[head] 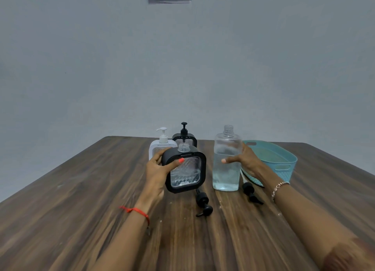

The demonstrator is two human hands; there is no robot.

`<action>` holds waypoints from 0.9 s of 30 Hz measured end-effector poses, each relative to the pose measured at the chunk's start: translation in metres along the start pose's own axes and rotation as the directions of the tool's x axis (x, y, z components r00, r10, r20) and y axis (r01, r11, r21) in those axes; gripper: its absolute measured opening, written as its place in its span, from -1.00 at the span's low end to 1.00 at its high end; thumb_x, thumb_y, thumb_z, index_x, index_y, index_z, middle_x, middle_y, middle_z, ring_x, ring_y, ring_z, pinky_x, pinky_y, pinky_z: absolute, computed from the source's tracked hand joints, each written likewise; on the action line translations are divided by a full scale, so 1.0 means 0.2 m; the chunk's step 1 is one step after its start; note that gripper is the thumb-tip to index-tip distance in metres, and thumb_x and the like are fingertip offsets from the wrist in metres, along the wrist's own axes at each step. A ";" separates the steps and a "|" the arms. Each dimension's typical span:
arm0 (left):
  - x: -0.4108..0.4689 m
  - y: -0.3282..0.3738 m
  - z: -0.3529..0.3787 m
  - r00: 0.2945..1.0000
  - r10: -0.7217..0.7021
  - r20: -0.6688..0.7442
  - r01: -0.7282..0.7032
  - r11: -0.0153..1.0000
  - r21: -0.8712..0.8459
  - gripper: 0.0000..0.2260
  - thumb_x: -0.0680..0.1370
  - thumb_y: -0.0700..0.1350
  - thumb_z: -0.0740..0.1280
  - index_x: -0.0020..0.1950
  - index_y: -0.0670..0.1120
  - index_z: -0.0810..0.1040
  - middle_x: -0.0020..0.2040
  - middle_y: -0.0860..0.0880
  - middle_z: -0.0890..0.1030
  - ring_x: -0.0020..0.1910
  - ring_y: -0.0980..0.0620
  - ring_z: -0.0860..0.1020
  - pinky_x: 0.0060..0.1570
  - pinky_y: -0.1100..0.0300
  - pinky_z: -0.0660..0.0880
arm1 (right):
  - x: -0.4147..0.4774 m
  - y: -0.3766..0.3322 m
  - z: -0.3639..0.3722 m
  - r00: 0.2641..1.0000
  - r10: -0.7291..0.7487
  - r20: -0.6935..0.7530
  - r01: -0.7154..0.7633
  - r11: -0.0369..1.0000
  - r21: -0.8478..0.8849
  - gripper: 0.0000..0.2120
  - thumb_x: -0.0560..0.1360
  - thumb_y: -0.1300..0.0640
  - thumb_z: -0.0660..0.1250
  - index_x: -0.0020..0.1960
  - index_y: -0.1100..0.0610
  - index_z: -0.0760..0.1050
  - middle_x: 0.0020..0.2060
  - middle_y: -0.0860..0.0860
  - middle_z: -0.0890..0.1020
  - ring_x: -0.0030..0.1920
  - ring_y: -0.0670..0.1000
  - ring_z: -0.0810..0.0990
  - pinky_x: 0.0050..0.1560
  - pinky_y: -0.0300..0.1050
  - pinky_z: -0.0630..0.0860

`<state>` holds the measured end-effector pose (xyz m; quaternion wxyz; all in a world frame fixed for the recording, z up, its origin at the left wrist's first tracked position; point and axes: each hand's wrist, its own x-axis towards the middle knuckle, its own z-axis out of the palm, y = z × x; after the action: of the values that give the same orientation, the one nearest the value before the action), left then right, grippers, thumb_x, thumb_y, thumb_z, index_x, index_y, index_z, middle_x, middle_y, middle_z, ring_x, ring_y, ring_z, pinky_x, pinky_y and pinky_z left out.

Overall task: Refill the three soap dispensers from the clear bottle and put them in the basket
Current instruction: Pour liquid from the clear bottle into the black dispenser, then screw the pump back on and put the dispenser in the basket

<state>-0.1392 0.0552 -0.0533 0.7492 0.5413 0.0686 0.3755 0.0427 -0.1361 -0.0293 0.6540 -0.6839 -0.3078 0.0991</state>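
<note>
Black plastic fills the left hand [156,170]: fingers and thumb curl round an open-necked black dispenser [184,170], tilted at centre frame. The right hand [244,162] wraps the clear bottle [225,169], uncapped, upright on the wooden table [81,199] and partly full. Just behind stand a white dispenser [160,147] and a second black dispenser [185,137], pumps on. One loose black pump [203,202] lies below the held dispenser, a second loose pump [251,191] right of the bottle. Further right sits the teal basket [284,163].
</note>
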 end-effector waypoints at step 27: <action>-0.04 0.11 -0.06 0.997 -0.033 0.064 0.038 0.996 -0.080 -0.66 0.33 -0.44 0.41 -0.01 -0.09 0.56 -0.11 -0.10 0.63 -0.31 0.09 0.65 -0.33 0.21 0.60 | -0.34 -0.09 0.25 0.896 -0.364 0.254 0.443 0.702 -0.558 -0.82 0.38 0.32 0.37 -0.02 0.19 0.59 -0.19 0.04 0.62 -0.23 -0.14 0.51 -0.18 -0.46 0.37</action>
<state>-0.1604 0.0619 -0.0416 0.7788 0.5208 0.0395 0.3475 -0.0427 -0.1334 -0.0370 0.3872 -0.7637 -0.5053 -0.1074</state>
